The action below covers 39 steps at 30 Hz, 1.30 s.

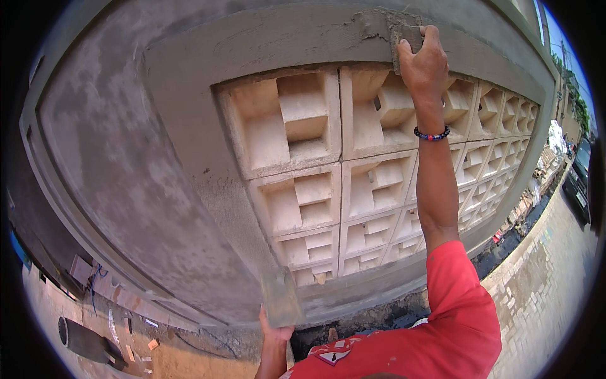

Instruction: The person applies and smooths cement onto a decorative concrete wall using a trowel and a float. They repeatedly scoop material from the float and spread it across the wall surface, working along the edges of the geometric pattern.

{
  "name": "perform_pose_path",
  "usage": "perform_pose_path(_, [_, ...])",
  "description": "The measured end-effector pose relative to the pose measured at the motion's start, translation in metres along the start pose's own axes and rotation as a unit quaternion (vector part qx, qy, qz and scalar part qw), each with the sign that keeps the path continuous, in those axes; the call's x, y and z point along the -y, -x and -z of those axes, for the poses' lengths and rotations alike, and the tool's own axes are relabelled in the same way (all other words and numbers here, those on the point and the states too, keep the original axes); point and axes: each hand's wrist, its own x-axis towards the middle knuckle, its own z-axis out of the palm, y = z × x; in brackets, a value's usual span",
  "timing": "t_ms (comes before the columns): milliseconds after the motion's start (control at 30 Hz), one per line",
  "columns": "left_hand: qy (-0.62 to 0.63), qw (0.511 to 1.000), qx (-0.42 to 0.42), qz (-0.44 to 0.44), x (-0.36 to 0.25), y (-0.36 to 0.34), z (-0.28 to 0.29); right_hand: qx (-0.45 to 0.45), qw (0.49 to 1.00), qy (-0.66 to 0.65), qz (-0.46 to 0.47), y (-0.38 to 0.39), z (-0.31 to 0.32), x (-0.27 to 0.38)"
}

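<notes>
My right hand (427,71) is closed round the grip of a plastering float (402,24), raised high. The float presses against the grey band of fresh plaster (271,42) above the openwork blocks. A rough ridge of mortar (371,25) lies along the float's left side. Low down, my left hand (276,330) grips a flat rectangular mortar-smeared board (282,299) from beneath. That board is near the lower left corner of the block panel; whether it touches the wall I cannot tell. A beaded bracelet (432,134) circles my right wrist.
Pale openwork ventilation blocks (329,163) fill the framed wall opening. Blotchy grey plaster (117,148) covers the wall to the left. Below the wall runs a dark ditch (499,256) beside a paved path (536,294). A black cylinder (88,341) lies lower left; a dark car (577,183) stands right.
</notes>
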Motion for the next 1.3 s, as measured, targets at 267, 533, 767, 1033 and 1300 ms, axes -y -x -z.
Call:
perform_pose_path(267, [0.001,0.999,0.048,-0.001,-0.014,0.007,0.026,-0.067,0.983,-0.007,-0.169,-0.009,0.044,-0.112])
perform_pose_path(533, [-0.006,0.997,0.076,0.002,-0.027,0.014,0.041,0.043,0.961,-0.268,-0.055,-0.005,0.009,0.014])
perform_pose_path(767, [0.028,0.997,0.065,0.017,-0.026,0.019,0.048,0.063,0.967,-0.244,0.045,0.054,-0.024,0.125])
perform_pose_path(1033, [0.040,0.998,0.052,0.026,-0.041,0.029,0.041,0.014,0.912,-0.403,-0.074,0.036,0.008,0.067])
perform_pose_path(1300, [0.025,0.999,-0.040,-0.014,-0.052,0.046,0.036,-0.059,0.974,-0.182,-0.123,-0.017,-0.003,-0.035])
